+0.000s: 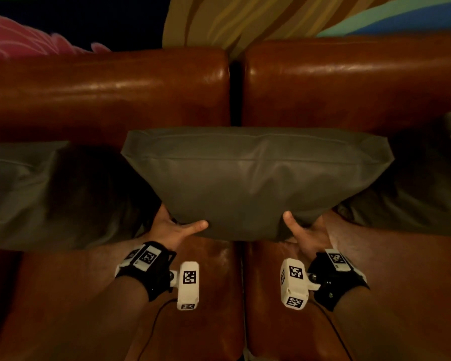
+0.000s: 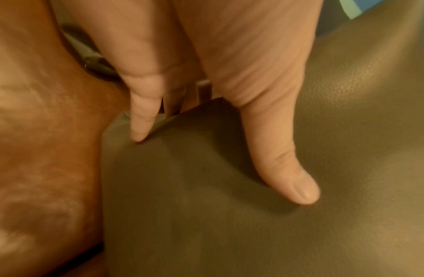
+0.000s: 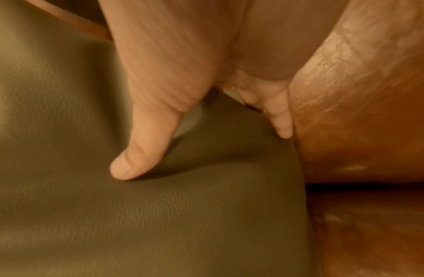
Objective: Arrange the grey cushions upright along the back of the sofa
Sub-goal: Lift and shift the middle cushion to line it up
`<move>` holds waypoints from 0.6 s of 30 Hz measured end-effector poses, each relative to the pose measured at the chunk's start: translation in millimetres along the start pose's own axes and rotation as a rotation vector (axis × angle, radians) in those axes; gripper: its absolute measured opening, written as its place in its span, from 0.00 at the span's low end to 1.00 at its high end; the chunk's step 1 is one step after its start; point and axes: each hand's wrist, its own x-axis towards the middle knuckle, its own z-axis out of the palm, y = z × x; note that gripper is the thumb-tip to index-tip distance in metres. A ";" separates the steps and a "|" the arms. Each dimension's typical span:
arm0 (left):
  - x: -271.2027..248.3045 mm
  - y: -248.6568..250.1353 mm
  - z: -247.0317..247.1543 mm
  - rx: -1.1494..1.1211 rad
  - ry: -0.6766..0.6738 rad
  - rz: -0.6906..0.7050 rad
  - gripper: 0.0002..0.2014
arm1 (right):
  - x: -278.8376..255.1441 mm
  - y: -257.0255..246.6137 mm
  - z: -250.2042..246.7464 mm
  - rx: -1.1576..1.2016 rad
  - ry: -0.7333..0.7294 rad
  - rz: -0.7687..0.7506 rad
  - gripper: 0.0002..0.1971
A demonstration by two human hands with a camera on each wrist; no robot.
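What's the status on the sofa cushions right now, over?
Left hand and right hand grip middle cushion at its lower corners. It stands at the sofa back. Left cushion and right cushion flank it; nothing blocking.

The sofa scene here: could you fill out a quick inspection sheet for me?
Surface: brown leather sofa, two seat sections.
Job's things: middle grey cushion held near the backrest; left grey cushion and right grey cushion lying on the seat.
Clutter: nothing seen.
Grippers: left hand and right hand each grip a lower corner, thumbs in front.
Cables: black wrist cable across the seat.
Surroundings: colourful mural behind.
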 end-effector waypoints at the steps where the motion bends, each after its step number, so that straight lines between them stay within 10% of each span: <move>1: -0.1 -2.3 -0.6 -0.016 0.016 -0.004 0.42 | -3.2 0.1 -1.1 0.005 -0.026 -0.004 0.28; 13: 6.1 -5.0 10.5 -0.135 0.080 -0.099 0.46 | 14.9 11.2 -14.2 -0.061 0.054 -0.020 0.42; 18: -16.9 -17.8 25.4 -0.364 -0.177 -0.561 0.52 | 8.3 25.2 -7.2 0.150 0.009 0.458 0.62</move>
